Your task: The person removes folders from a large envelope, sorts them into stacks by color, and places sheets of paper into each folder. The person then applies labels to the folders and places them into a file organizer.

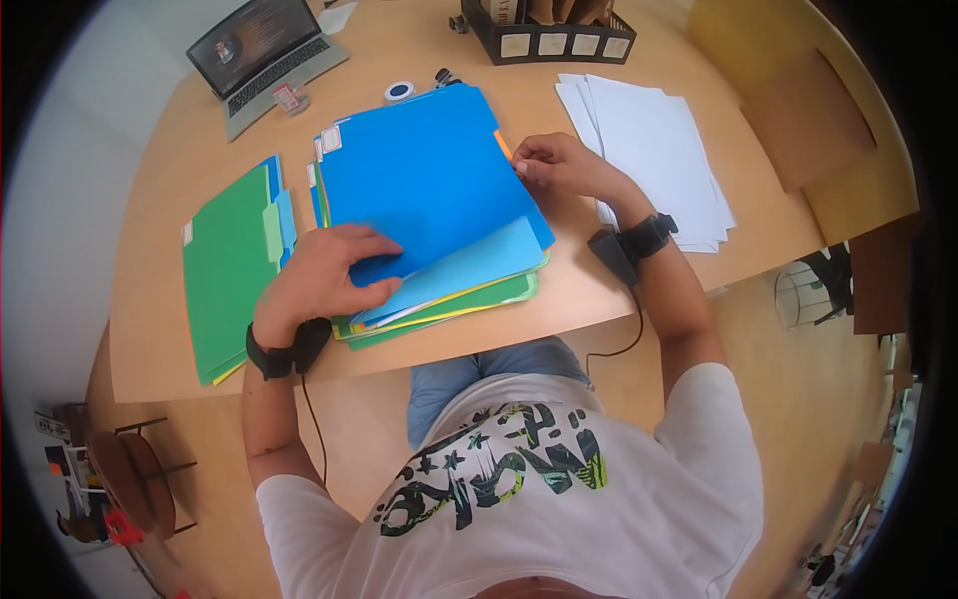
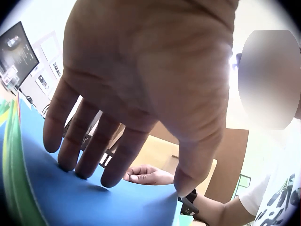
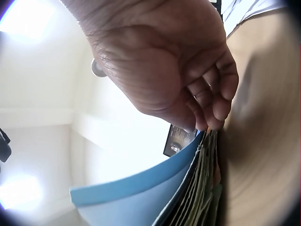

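Observation:
A stack of folders lies at the middle of the table, topped by a blue folder (image 1: 419, 160). Beneath its near edge show a light blue folder (image 1: 479, 262) and green and yellow ones. My left hand (image 1: 324, 275) rests on the near left part of the stack, fingers extended, fingertips down on the blue surface and thumb by the near edge. At the right side, my right hand (image 1: 569, 165) has its fingers curled, with thumb and fingertips pinching the blue folder's edge beside an orange tab (image 1: 503, 146). In the right wrist view a light blue sheet (image 3: 136, 181) bows outward.
Green folders (image 1: 230, 265) lie at the left, white papers (image 1: 649, 150) at the right. Behind stand a laptop (image 1: 264, 65), a roll of tape (image 1: 399, 91) and a black organizer (image 1: 549, 45). A brown board (image 1: 808, 120) borders the right side.

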The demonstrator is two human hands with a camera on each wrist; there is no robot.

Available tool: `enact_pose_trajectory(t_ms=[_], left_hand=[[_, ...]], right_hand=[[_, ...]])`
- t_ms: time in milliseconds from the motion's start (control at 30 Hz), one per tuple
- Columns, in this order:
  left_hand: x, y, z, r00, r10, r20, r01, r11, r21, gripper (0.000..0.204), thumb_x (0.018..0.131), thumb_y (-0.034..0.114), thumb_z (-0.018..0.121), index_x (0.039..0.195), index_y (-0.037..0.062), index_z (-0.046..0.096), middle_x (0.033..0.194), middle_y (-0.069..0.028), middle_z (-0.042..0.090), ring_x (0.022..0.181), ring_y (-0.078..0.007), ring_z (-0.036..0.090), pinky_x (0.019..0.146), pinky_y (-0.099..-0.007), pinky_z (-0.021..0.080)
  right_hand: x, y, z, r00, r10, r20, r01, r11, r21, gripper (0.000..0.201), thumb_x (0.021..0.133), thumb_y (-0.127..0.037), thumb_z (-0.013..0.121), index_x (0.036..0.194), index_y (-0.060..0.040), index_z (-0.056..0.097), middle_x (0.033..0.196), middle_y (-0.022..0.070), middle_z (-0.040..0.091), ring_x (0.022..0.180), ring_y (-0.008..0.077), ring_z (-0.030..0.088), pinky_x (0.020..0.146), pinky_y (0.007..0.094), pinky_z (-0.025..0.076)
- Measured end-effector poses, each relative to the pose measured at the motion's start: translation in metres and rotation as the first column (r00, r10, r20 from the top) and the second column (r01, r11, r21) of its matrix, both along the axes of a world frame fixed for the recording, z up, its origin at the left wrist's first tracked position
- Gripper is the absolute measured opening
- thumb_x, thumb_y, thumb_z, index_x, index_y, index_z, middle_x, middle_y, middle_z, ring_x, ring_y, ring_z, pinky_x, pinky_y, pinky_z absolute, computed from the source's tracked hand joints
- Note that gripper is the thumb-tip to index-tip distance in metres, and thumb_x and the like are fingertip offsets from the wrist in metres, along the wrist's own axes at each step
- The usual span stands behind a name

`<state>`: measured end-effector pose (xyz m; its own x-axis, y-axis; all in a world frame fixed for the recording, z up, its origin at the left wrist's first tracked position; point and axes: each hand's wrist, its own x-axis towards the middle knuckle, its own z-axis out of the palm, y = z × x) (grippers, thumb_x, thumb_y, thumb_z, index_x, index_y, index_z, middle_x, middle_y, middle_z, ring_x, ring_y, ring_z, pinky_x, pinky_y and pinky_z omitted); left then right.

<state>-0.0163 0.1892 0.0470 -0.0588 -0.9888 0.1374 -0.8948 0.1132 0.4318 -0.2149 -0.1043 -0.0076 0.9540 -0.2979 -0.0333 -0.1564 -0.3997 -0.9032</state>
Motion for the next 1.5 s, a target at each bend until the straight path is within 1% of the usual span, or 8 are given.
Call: enact_pose_trajectory(t_ms=[233, 333, 600, 733, 933, 1033, 1233, 1500], left_hand=[[-0.01, 0.008, -0.008, 0.986, 0.108, -0.126, -0.114, 0.993, -0.042, 0.017, 0.078, 0.01, 0.058, 0.086, -0.0019, 0.066, 0.076, -0.0158, 0.064, 0.065, -0.0312, 0.061, 0.059, -0.0363, 0.049], [-0.016, 0.012, -0.009, 0.986, 0.103, -0.129, -0.123, 0.981, -0.151, 0.012, 0.077, 0.005, 0.058, 0.084, -0.0031, 0.064, 0.073, -0.0155, 0.063, 0.059, -0.0295, 0.06, 0.055, -0.0343, 0.047], [-0.02, 0.022, -0.008, 0.979, 0.176, -0.106, -0.201, 0.931, -0.306, 0.011, 0.075, 0.001, 0.061, 0.085, -0.0011, 0.064, 0.074, -0.013, 0.063, 0.059, -0.0265, 0.061, 0.055, -0.0315, 0.048], [-0.023, 0.024, -0.006, 0.997, 0.078, -0.025, -0.081, 0.927, -0.367, 0.014, 0.074, 0.001, 0.061, 0.088, 0.0013, 0.064, 0.079, -0.0118, 0.065, 0.066, -0.026, 0.063, 0.056, -0.0319, 0.05], [-0.023, 0.022, -0.011, 0.988, -0.05, 0.145, 0.102, 0.921, -0.375, 0.018, 0.076, 0.001, 0.062, 0.093, 0.0021, 0.063, 0.09, -0.011, 0.067, 0.074, -0.0273, 0.066, 0.06, -0.0333, 0.053], [-0.024, 0.023, -0.009, 0.988, -0.057, 0.144, 0.106, 0.928, -0.357, 0.019, 0.076, 0.004, 0.064, 0.094, 0.0027, 0.064, 0.093, -0.0111, 0.067, 0.078, -0.0278, 0.066, 0.064, -0.0337, 0.053], [-0.029, 0.024, -0.001, 0.989, -0.02, 0.147, 0.035, 0.994, -0.1, 0.049, 0.077, 0.026, 0.07, 0.119, 0.0059, 0.057, 0.12, -0.0146, 0.057, 0.106, -0.0307, 0.058, 0.084, -0.0388, 0.05], [-0.019, 0.03, -0.013, 0.973, 0.098, 0.207, -0.089, 0.995, -0.053, 0.074, 0.076, 0.04, 0.07, 0.136, 0.0073, 0.042, 0.138, -0.0211, 0.039, 0.126, -0.0409, 0.04, 0.104, -0.0454, 0.037]], right_hand=[[0.003, 0.007, 0.0, 0.991, -0.074, 0.113, 0.088, 0.988, -0.128, 0.021, 0.093, -0.02, 0.057, 0.094, 0.0008, 0.062, 0.078, 0.0013, 0.061, 0.072, 0.008, 0.055, 0.069, 0.0219, 0.045], [0.007, 0.012, 0.007, 0.987, -0.16, 0.017, 0.161, 0.969, -0.189, 0.026, 0.089, -0.023, 0.061, 0.087, 0.0027, 0.065, 0.071, 0.0046, 0.063, 0.066, 0.0121, 0.058, 0.064, 0.0264, 0.047], [-0.002, 0.034, 0.031, 0.989, -0.035, -0.141, 0.066, 0.972, 0.227, 0.027, 0.092, -0.022, 0.047, 0.094, -0.0012, 0.065, 0.073, 0.0058, 0.063, 0.065, 0.011, 0.059, 0.061, 0.0224, 0.048], [0.009, 0.045, 0.033, 0.988, -0.086, -0.131, 0.136, 0.887, 0.442, 0.031, 0.095, -0.026, 0.045, 0.109, -0.003, 0.06, 0.085, 0.0095, 0.066, 0.068, 0.0151, 0.064, 0.064, 0.0255, 0.053], [0.022, 0.045, 0.023, 0.987, -0.154, 0.035, 0.067, 0.609, 0.79, 0.034, 0.098, -0.028, 0.041, 0.115, -0.0036, 0.057, 0.099, 0.0061, 0.061, 0.089, 0.0125, 0.058, 0.073, 0.0265, 0.049], [0.026, 0.045, 0.013, 0.977, -0.209, 0.036, 0.096, 0.587, 0.804, 0.038, 0.096, -0.034, 0.047, 0.111, 0.0003, 0.057, 0.103, 0.0107, 0.063, 0.095, 0.0193, 0.062, 0.083, 0.0331, 0.052], [0.024, 0.045, 0.011, 0.996, -0.089, -0.008, 0.074, 0.782, 0.619, 0.037, 0.094, -0.023, 0.055, 0.121, 0.0021, 0.052, 0.106, 0.0104, 0.061, 0.094, 0.0157, 0.06, 0.081, 0.0298, 0.05], [0.022, 0.048, 0.016, 0.977, -0.211, 0.038, 0.138, 0.754, 0.642, 0.039, 0.092, -0.012, 0.055, 0.127, 0.0032, 0.047, 0.109, 0.0105, 0.06, 0.093, 0.0138, 0.06, 0.079, 0.0268, 0.051]])
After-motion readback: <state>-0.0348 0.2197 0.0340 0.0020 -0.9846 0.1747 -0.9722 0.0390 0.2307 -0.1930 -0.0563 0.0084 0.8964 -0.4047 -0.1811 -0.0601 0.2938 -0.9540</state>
